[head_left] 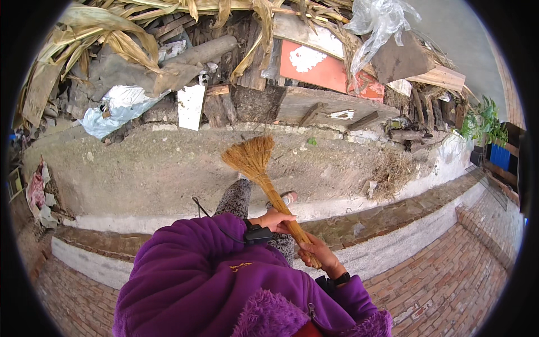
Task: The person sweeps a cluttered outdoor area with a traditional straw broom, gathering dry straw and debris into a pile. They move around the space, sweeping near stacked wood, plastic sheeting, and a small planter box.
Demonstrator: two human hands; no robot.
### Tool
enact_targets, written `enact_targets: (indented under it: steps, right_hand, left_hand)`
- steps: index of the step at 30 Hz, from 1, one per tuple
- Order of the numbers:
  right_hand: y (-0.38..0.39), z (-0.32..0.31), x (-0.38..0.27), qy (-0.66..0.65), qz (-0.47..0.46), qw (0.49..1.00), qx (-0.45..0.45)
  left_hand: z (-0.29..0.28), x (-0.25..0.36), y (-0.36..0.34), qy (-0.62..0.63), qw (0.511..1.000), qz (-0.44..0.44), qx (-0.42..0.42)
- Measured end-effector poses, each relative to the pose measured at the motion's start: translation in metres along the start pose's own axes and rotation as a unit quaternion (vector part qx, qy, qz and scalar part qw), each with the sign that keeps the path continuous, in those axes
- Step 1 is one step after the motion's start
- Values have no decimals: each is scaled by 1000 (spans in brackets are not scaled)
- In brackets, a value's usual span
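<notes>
A straw hand broom (pixel 252 156) slants across the middle of the head view, its bristles spread out toward the upper left, over the concrete strip. Partway along the handle, my left hand (pixel 273 219) is closed round it. My right hand (pixel 322 255) grips the broom close to the handle's lower end, fingers wrapped. Both purple sleeves end in dark bands at the wrists. Below the broom, part of a patterned trouser leg and a pinkish shoe (pixel 289 197) show. Whether the bristle tips touch the ground I cannot tell.
Along the far side lies a scrap pile with a weathered board (pixel 331 108), a red-orange panel (pixel 314 72), dry corn leaves (pixel 106 28) and clear plastic (pixel 382 28). Dry straw (pixel 391 175) lies on the concrete at right. A low whitewashed ledge (pixel 387 250) borders brickwork (pixel 438 286).
</notes>
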State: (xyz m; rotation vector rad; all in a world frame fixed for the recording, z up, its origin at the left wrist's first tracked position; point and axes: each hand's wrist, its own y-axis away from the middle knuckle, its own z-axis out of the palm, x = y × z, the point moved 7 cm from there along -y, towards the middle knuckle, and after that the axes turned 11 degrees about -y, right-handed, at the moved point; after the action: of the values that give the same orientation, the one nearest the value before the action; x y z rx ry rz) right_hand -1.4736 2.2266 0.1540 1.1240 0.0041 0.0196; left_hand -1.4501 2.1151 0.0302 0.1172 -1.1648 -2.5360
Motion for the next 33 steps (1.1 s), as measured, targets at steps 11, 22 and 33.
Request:
enact_targets:
  steps: [11, 22, 33]
  right_hand:
    - [-83, 6, -88, 158, -57, 986, 18]
    - [-2, -64, 4, 124, 41, 988, 87]
    - [-30, -148, 74, 19, -4, 975, 222]
  left_hand:
    - [-71, 90, -55, 78, 990, 114, 33]
    - [-6, -55, -74, 32, 989, -100, -100]
    - [-285, 181, -207, -235, 890, 235, 313]
